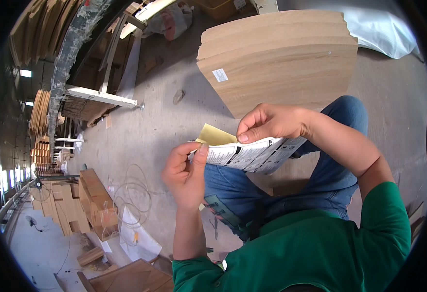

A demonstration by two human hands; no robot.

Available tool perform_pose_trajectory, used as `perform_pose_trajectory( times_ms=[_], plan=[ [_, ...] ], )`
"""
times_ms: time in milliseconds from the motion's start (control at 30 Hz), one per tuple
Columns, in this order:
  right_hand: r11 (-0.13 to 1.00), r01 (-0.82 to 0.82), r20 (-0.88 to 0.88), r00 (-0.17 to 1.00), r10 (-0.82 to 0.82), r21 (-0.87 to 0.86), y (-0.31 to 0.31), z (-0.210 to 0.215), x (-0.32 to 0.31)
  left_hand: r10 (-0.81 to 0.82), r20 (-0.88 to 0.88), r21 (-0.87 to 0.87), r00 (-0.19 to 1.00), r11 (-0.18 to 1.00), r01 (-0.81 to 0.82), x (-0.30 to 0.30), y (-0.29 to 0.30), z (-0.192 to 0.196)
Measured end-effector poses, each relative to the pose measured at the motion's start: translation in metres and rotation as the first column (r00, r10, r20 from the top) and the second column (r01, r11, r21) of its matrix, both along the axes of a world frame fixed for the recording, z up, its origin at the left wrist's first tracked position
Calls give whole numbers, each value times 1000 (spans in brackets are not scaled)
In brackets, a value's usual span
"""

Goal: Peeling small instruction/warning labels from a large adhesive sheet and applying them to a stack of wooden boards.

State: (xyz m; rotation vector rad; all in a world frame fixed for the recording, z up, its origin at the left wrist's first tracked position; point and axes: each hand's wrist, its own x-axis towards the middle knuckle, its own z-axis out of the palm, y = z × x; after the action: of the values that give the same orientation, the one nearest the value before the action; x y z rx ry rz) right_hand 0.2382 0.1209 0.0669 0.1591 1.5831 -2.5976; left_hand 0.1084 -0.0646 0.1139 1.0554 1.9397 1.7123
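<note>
Above my lap I hold a white printed sheet (252, 156) covered with dark text blocks and small pictures. A plain yellow piece of paper (217, 136) stands up behind its upper left edge; whether the two are joined I cannot tell. My left hand (185, 170) pinches the sheet's left corner between thumb and finger, close to the yellow paper. On the upper edge, my right hand (272, 124) closes thumb and index finger where the yellow paper meets the sheet. Beyond my hands lies a wood-grain board (281, 53) with a small white label (220, 75) on it.
Clear plastic wrapping (381, 31) lies at the far right. A white metal frame (101, 96) and stacked boards (41, 112) stand on the left. Nearer are a brown wooden box (97, 202), a coiled thin hose (133, 194) and a wooden panel (131, 277).
</note>
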Motion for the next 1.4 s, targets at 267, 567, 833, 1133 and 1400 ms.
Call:
perform_pose_trajectory(
  times_ms=[267,567,833,1133,1400],
  plan=[
    [986,110,-88,991,-100,123,-17,0,-2,67,-153,-5,986,998,-68,0,-7,-3],
    [941,-178,-37,984,174,-287,-12,-11,-5,48,-254,-53,966,997,-64,2,-9,-4],
    [997,28,-153,988,-16,75,-27,3,9,64,-295,-1,953,998,-68,3,-13,-9],
    [907,121,-39,993,-115,404,-11,17,69,211,-269,69,940,978,-199,2,-10,-7],
    [727,307,-85,942,-326,614,-18,-8,91,293,-188,123,937,954,-274,-4,-13,-12]
  ],
)
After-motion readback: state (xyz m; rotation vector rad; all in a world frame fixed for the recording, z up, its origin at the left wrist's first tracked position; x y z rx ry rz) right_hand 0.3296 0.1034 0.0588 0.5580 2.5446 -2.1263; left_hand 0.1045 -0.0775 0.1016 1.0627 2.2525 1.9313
